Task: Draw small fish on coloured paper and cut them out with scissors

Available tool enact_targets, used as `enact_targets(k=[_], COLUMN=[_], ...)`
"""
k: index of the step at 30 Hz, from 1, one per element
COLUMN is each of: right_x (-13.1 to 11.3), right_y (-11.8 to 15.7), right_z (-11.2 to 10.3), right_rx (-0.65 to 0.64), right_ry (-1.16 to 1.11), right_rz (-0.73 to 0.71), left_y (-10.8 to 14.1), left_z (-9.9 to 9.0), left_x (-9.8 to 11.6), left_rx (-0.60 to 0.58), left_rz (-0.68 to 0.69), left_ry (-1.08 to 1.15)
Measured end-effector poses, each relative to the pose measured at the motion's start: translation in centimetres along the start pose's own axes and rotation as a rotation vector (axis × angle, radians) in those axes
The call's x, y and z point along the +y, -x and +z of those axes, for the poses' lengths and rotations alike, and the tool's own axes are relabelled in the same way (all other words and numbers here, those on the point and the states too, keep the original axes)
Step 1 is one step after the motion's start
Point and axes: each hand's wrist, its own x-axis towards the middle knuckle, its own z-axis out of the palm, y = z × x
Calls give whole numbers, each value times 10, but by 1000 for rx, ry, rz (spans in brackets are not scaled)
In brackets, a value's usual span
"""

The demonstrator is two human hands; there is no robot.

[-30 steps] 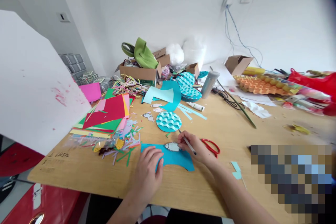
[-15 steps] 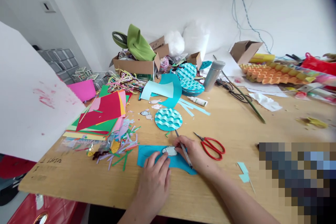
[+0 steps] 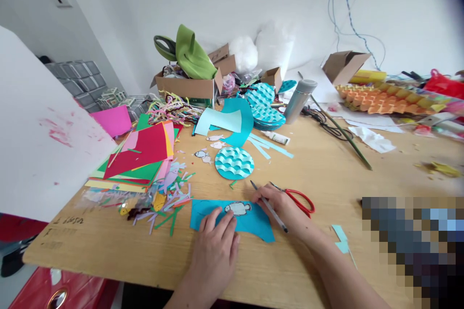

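Note:
My left hand [image 3: 216, 241] lies with its fingers spread on a blue sheet of paper [image 3: 253, 219], the fingertips at the lower edge of a pale fish cutout [image 3: 237, 208]. The fish rests flat on the sheet, with a dark outline around it. My right hand [image 3: 277, 205] is closed round a pen [image 3: 270, 208], just right of the fish's tail and off its outline. Red-handled scissors [image 3: 300, 200] lie beyond my right hand, partly hidden by it. Above the sheet sits a blue disc with wavy pale strips [image 3: 234, 163].
Coloured papers [image 3: 139, 152] and paper scraps [image 3: 174, 203] lie on the left. Behind are small fish cutouts [image 3: 202, 154], a glue bottle [image 3: 276, 137], a grey flask [image 3: 300, 100] and a cardboard box [image 3: 188, 86]. A green stem [image 3: 342, 133] lies on the right.
My right hand with the pen has moved right, off the fish, so its tail now shows and the scissors are more covered. My left hand stays on the sheet. The view has shifted slightly.

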Motion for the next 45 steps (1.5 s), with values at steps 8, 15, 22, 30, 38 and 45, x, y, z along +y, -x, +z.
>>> enact_targets(k=[8,15,22,30,38,45], right_x=[-12,-15,-13,-12,-16,-17], right_y=[3,3,3,3,3,3], right_z=[-11,-11,-10,-9,-11,-13], right_rx=[-94,-100,-116,-114,-114,-117], right_ry=[-29,-29,-53,-53,-61,-81], right_rz=[-91,-76,-78,-74,-92,-115], left_y=[0,0,0,0,-1,-1], left_z=[1,0,0,0,-1,-1], left_x=[0,1,1,1,1,3], left_rx=[9,3,13,2,-16,-19], left_rz=[11,-6,-8,-14,-9,4], left_ry=[-27,-34,-52,-46,-56,-75])
